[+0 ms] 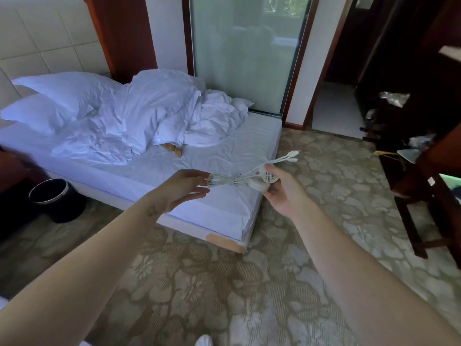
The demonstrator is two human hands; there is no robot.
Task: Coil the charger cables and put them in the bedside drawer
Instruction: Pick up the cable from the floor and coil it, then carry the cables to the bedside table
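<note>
A person is standing over a patterned carpet (249,283) at the corner of an unmade bed (224,156), holding a white charger cable (225,181) stretched level between both hands. The right hand (282,193) is gripping the round white hub (264,182) of the charger, thumb pressing on its labelled face and fingers (270,193) curling underneath, so that three short connector tips (293,157) are fanning out up and away beyond the thumb. The left hand (184,189) is reaching in from the opposite side, its fingers loosely spread and only the tips of thumb and forefinger appearing to be touching the looped end of the bundle; whether they are actually pinching it cannot be told. The cable is already lying gathered into several parallel strands, cinched near the middle by what seems to be a small band (232,181), which suggests the coiling is largely finished and the left hand is steadying or tidying the loops while the right anchors the heavy end. No bedside drawer is showing here, so the stowing step is still waiting. A black waste bin (53,198) is sitting well to the left of the left hand, beside the bed, and dark wooden furniture (424,171) is standing off to the right of the right hand.
</note>
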